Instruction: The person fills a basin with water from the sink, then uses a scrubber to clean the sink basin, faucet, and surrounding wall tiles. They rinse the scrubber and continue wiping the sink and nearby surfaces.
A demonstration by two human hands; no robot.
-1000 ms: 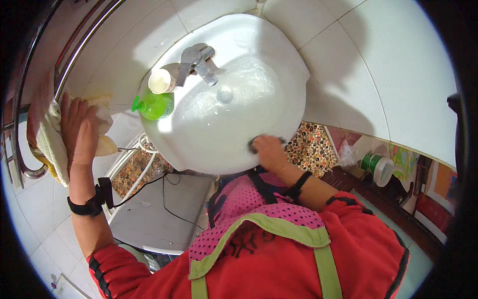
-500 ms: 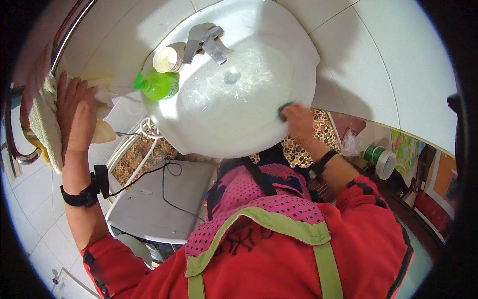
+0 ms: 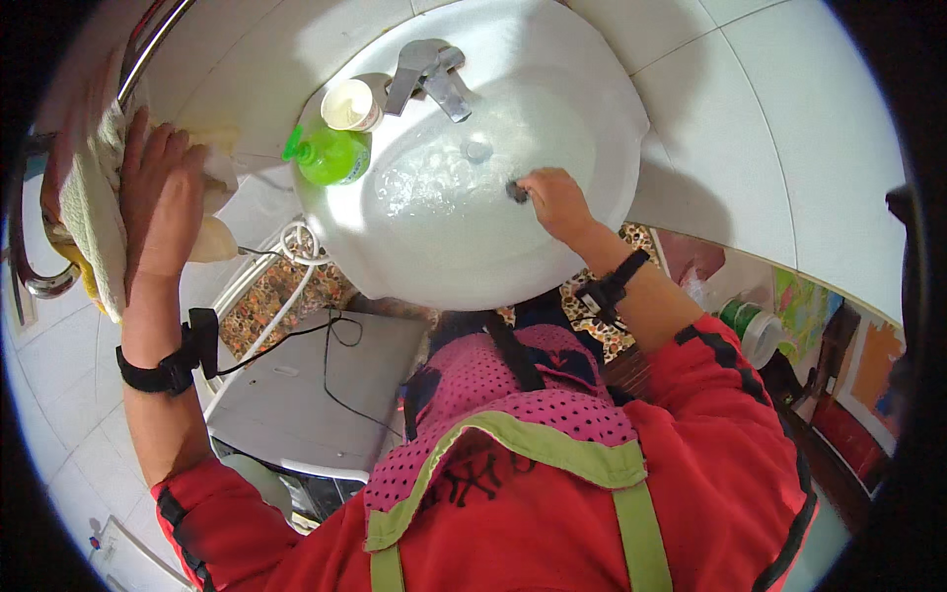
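My right hand is over the right part of a white washbasin, its fingers closed on a small dark grey object whose kind I cannot make out. Clear, bubbly water lies in the bowl around the drain fitting, below a grey mixer tap. At the far left my left hand rests against a whitish towel on a rail, fingers stretched out. A green soap bottle and a pale cup stand on the basin's left rim.
Below the basin at left sits a grey lidded box with a black cable across it. White hoses coil beside the basin. A metal rail runs along the left. Lower right stands a green-and-white tub.
My right hand has moved from the basin's right rim inward over the bowl, carrying the small dark object. My left hand stays at the towel. The whole view has shifted slightly.
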